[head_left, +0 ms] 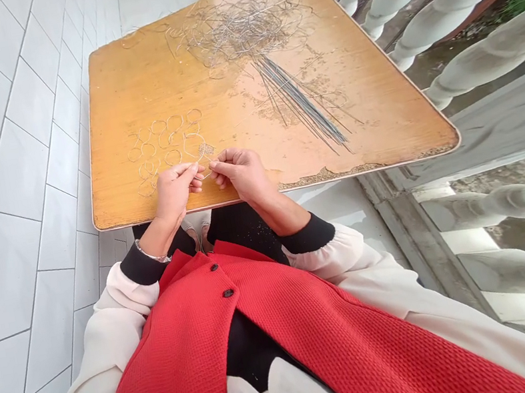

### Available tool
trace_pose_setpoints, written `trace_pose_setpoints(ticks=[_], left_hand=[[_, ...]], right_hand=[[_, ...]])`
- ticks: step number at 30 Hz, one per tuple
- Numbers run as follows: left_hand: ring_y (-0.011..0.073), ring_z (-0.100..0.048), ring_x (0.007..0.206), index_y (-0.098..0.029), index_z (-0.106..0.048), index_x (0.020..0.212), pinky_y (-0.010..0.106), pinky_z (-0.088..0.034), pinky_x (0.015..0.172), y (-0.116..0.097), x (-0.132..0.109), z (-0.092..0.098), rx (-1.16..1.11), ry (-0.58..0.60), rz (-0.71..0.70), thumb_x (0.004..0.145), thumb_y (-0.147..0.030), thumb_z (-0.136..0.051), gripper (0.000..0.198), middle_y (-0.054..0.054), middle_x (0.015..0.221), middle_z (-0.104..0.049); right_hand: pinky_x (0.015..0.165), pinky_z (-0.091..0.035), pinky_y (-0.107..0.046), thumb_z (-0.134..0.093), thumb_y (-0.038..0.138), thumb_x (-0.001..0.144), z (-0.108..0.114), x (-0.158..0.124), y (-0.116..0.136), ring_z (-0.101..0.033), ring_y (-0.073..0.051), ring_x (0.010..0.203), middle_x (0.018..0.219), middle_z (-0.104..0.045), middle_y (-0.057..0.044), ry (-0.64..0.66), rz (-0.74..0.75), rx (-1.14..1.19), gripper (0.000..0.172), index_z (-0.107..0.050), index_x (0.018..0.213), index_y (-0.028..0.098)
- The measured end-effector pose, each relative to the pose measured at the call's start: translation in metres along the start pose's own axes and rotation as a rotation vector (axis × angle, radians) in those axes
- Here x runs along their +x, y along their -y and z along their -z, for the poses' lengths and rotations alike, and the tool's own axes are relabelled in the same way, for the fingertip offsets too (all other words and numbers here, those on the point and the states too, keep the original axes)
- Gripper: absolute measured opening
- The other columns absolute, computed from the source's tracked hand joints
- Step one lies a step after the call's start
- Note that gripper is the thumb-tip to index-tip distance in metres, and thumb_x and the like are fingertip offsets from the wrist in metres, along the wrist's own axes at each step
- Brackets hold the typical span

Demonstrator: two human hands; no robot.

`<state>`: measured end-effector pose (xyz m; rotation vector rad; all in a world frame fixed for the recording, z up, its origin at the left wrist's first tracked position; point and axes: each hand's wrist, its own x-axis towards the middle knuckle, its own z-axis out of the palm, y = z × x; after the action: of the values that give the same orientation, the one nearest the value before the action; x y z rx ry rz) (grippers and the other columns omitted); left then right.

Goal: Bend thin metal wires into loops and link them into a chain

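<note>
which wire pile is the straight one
The narrow bundle right of centre: its wires run straight and parallel. The tangle above it is curled, and the rings at left are loops.

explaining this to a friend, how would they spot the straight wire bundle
On the worn wooden table, look beyond the left hand and right hand. Just below the tangled wire heap, a bundle of long wires runs diagonally rightward, straight and dark, unlike the pale curled loops.

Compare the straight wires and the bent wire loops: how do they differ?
The straight wires lie in a long narrow bundle; the bent wire loops are separate small curves. The straight wires look darker, the loops paler. The straight wires lie further right, the loops left. Both lie on the wooden tabletop.
</note>
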<state>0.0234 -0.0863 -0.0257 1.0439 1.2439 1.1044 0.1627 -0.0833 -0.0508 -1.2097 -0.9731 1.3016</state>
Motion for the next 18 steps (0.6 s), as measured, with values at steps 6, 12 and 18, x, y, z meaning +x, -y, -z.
trace_pose_setpoints(ticks=[6, 12, 18], left_hand=[[0.0032, -0.057, 0.052, -0.013, -0.072, 0.074, 0.014, -0.046, 0.05, -0.008, 0.001, 0.002, 0.02, 0.023, 0.036, 0.096, -0.009, -0.059, 0.026, -0.003, 0.064, -0.062], [0.0024, -0.055, 0.05, -0.013, -0.07, 0.074, 0.014, -0.047, 0.051, -0.007, 0.001, 0.0, -0.01, 0.014, 0.011, 0.098, -0.008, -0.057, 0.028, -0.005, 0.061, -0.059], [0.0019, -0.054, 0.048, -0.013, -0.069, 0.071, 0.014, -0.045, 0.052, -0.005, 0.001, -0.001, 0.004, 0.008, 0.0, 0.097, -0.007, -0.058, 0.028, -0.006, 0.058, -0.057]], right_hand=[[0.041, -0.04, -0.015, -0.076, 0.014, 0.083, 0.003, -0.003, 0.007, -0.05, -0.005, 0.042, 0.055, -0.066, 0.002, 0.052, -0.026, 0.014, 0.025, -0.061, 0.064, 0.017], [0.055, -0.051, -0.017, -0.086, 0.034, 0.078, 0.004, -0.008, 0.002, -0.061, -0.007, 0.058, 0.076, -0.074, -0.002, 0.116, -0.036, 0.184, 0.027, -0.066, 0.074, 0.018], [0.061, -0.054, -0.021, -0.086, 0.044, 0.078, 0.002, -0.005, -0.005, -0.061, -0.009, 0.062, 0.077, -0.07, -0.002, 0.107, -0.013, 0.143, 0.033, -0.065, 0.073, 0.019]])
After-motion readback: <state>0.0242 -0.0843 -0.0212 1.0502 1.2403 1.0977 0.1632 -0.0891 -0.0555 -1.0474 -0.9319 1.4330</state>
